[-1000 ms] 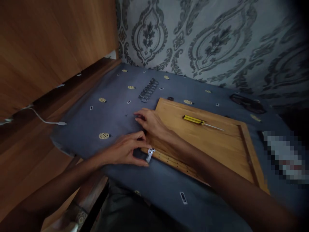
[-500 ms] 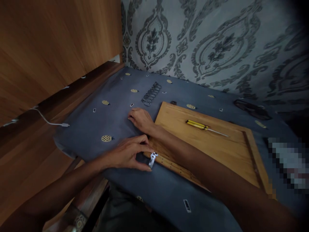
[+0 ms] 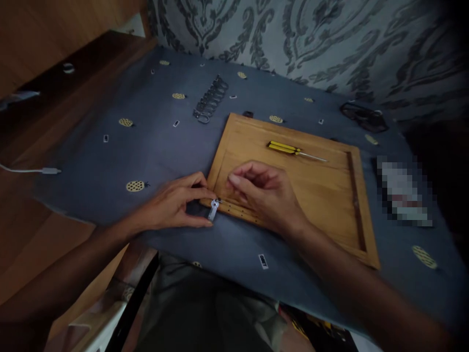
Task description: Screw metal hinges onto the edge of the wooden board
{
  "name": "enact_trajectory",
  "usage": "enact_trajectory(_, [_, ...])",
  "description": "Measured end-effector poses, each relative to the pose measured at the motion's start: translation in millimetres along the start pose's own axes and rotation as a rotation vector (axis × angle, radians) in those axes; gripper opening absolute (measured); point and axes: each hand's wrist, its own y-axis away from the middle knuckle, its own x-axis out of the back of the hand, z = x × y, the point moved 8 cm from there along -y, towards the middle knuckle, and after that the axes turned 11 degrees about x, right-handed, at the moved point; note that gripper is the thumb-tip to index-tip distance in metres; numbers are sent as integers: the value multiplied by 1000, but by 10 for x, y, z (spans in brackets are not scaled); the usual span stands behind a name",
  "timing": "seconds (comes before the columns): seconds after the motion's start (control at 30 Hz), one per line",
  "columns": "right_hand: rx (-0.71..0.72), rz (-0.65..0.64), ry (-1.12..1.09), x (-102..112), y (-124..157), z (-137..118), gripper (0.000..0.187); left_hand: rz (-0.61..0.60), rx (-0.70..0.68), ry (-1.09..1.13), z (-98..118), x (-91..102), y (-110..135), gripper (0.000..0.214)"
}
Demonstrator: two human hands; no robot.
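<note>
Metal piece (image 3: 213, 211): set at the board's (image 3: 311, 181) near-left corner; long axis pointed away, leaning slightly right.
Left hand (image 3: 178, 203): clamped on it.
Right hand (image 3: 271, 195): fingertips together; contents cannot be told.

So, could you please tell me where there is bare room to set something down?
Bare cloth lies left of the wooden board, between the black looped strip and left hand; bare wood lies between the screwdriver and right hand. Both hands crowd the board's near-left corner, beside the metal piece.
</note>
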Motion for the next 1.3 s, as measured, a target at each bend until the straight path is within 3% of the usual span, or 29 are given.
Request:
enact_trajectory(0.13, [-55, -10, -33, -8, 332, 33, 35, -1, -20, 1, 21, 21, -2, 44])
enact_trajectory(0.37, [22, -108, 20, -151, 401, -33, 3, -10, -14, -6, 38, 43, 1, 42])
enact_trajectory(0.77, [253, -161, 341, -166, 406, -201, 12, -14, -4, 2, 85, 30, -2, 38])
enact_trajectory(1.3, [342, -234, 558, -251, 430, -294, 15, -37, 9, 24, 99, 22, -1, 33])
